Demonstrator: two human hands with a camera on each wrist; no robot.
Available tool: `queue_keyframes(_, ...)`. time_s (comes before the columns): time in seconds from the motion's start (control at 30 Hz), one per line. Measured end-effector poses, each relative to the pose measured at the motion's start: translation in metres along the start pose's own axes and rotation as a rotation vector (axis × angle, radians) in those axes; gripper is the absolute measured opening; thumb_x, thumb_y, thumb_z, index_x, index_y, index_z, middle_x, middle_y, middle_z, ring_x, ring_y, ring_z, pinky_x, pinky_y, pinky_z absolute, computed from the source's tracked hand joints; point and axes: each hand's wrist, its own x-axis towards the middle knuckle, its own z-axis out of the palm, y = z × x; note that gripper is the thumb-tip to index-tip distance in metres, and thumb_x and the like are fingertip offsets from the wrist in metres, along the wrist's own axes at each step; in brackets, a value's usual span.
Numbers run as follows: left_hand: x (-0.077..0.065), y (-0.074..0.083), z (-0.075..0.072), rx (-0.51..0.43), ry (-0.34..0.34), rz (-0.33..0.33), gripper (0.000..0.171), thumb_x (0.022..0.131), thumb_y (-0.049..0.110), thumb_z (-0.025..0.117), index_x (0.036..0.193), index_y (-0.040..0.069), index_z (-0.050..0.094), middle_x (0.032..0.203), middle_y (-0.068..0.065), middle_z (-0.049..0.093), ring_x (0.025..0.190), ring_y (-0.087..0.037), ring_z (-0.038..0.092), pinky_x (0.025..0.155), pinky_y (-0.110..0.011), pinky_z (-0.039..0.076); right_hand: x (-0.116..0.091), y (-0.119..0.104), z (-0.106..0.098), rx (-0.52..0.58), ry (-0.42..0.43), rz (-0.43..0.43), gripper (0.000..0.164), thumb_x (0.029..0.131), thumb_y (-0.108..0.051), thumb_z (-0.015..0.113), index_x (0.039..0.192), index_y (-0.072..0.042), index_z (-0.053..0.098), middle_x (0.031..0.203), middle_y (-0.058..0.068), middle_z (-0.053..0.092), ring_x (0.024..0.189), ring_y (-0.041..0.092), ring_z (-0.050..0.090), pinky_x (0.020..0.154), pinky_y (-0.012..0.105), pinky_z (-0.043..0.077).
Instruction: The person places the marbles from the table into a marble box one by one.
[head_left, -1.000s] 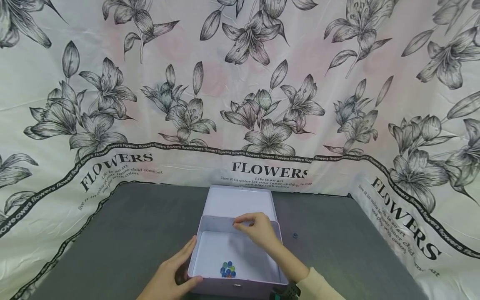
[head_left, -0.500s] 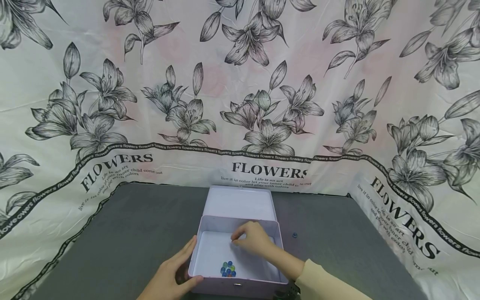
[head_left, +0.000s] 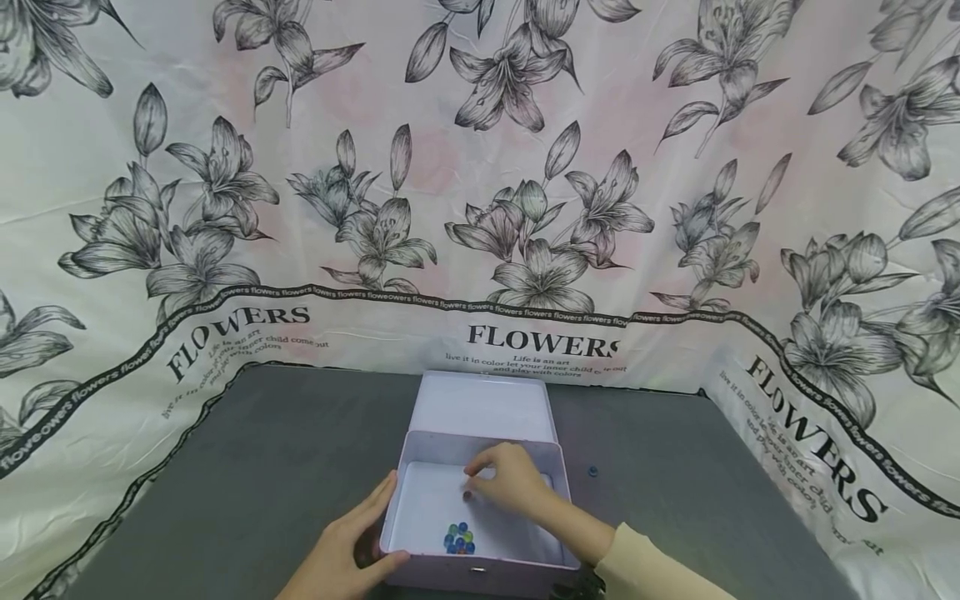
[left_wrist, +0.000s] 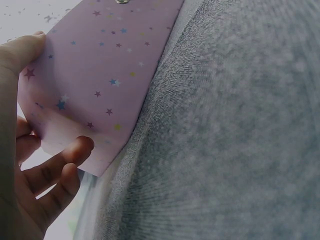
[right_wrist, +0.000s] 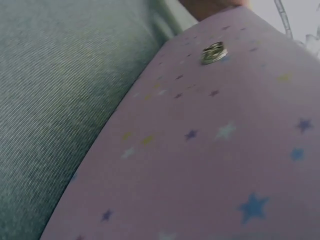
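Note:
In the head view, a pale lilac tin box [head_left: 480, 562] stands with its lid [head_left: 483, 408] folded back. Several blue, green and yellow marbles [head_left: 459, 540] are clustered near its front wall. My left hand [head_left: 345, 542] holds the front left corner, thumb at the front rim and fingers along the side. The left wrist view shows that thumb and the bent fingers around the star-printed wall. Inside the box, my right hand [head_left: 510, 479] has thumb and forefinger bent over a small dark marble [head_left: 467, 496], which shows just below the fingertips, apparently loose. The right wrist view has only the box's outside.
A small blue marble-like piece [head_left: 593, 472] lies on the grey table [head_left: 307, 450], right of the box. Behind rises a flower-printed cloth [head_left: 480, 208], which also closes off both sides. A metal clasp [right_wrist: 214, 53] sits on the box's front.
My right hand has lowered from above the back of the box into it. The dark marble now shows below its fingertips. The left hand stays on the box corner.

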Motion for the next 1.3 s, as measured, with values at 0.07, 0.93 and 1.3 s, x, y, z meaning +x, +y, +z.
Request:
queue_keyframes(0.07,0.000,0.000,-0.001,-0.001,0.000,0.006,0.095,0.089,0.053,0.082,0.165,0.015,0.038,0.171,-0.001,0.033,0.153,-0.028,0.040,0.116,-0.053,0.045,0.001,0.000,-0.002,0.037,0.014,0.002,0.010,0.088,-0.010,0.084,0.098,-0.009,0.085,0.104,0.005,0.082,0.068,0.017,0.067,0.065,0.034,0.057)
queue_keyframes(0.93,0.001,-0.006,0.004,-0.023,0.005,0.005,0.096,0.088,0.052,0.083,0.164,0.013,0.040,0.170,0.001,0.033,0.153,-0.034,0.041,0.114,-0.059,0.044,-0.032,0.016,-0.045,0.472,0.386,0.116,0.021,0.092,-0.024,0.085,0.109,-0.010,0.084,0.051,-0.006,0.040,0.044,0.004,0.026,0.044,0.019,0.023)
queue_keyframes(1.3,0.001,-0.003,0.001,-0.005,0.013,0.017,0.096,0.088,0.053,0.084,0.164,0.013,0.041,0.170,0.002,0.034,0.152,-0.032,0.041,0.114,-0.058,0.044,-0.053,0.067,-0.074,0.309,0.539,0.229,0.016,0.092,-0.019,0.085,0.107,-0.012,0.085,0.078,0.001,0.076,0.044,0.001,0.043,0.041,0.020,0.027)
